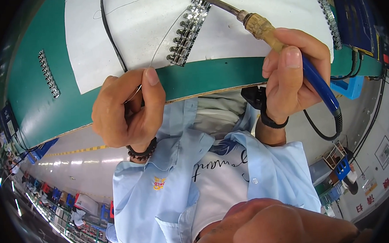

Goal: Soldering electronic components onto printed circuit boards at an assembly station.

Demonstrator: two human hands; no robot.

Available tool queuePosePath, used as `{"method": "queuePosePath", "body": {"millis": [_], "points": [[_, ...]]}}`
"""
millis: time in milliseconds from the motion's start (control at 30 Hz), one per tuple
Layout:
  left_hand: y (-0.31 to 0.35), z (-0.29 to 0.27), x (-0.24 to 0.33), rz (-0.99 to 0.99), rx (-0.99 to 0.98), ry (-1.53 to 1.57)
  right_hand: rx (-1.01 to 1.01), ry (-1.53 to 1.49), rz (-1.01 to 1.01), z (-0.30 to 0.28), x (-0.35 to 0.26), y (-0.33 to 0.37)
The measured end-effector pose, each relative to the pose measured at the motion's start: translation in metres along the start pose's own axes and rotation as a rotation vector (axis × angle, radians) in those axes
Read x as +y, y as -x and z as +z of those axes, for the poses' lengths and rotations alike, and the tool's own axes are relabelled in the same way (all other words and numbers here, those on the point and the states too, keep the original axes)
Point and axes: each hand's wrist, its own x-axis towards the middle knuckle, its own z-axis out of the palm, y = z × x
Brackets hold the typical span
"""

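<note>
My left hand (130, 108) pinches a thin strand of solder wire (166, 37) between thumb and forefinger. The wire runs up to the far part of a row of small shiny metal connectors (185, 38), which lies slanted on a white sheet (145, 18). Wrapped round the blue handle of a soldering iron (262, 29), my right hand (295, 70) holds it with the thumb along its side. The iron's tip rests at or very close to the far end of that connector row, near the wire's end; exact contact is too small to tell.
A second connector strip (48, 74) lies left on the green tabletop (28, 101), and another (330, 24) at the right. A black cable (112, 33) crosses the sheet. The iron's cord (322, 134) loops below my right hand. A dark blue box (354, 23) stands far right.
</note>
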Motion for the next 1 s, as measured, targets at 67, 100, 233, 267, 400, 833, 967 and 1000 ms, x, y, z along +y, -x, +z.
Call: {"method": "queuePosePath", "body": {"millis": [67,100,233,267,400,833,967,1000], "points": [[-0.0011,0.0029,0.001,-0.008,-0.018,-0.018,-0.012,-0.02,0.008,-0.0009,0.0005,-0.0006],[-0.001,0.0035,0.0011,-0.012,-0.027,-0.026,-0.013,-0.02,0.008,-0.0017,0.0002,-0.0008],[-0.0001,0.0014,-0.0001,-0.004,0.015,0.008,-0.088,0.154,-0.017,-0.0046,-0.0021,-0.0021],[0.0004,0.0012,-0.0009,-0.003,0.014,0.008,-0.053,0.139,-0.04,-0.0042,-0.001,-0.001],[0.0033,-0.0002,-0.003,0.012,0.038,0.05,0.028,0.081,-0.058,-0.0043,-0.0013,0.003],[0.0018,0.0005,-0.0008,-0.002,0.006,0.011,0.008,0.019,-0.014,-0.0026,-0.0027,0.006],[0.0017,0.0015,-0.0011,-0.009,0.005,0.014,0.001,0.046,-0.032,-0.0002,-0.0006,0.0046],[0.0013,0.0023,-0.0009,-0.006,0.012,0.013,0.0,0.049,-0.042,0.0003,-0.0004,0.0043]]}}
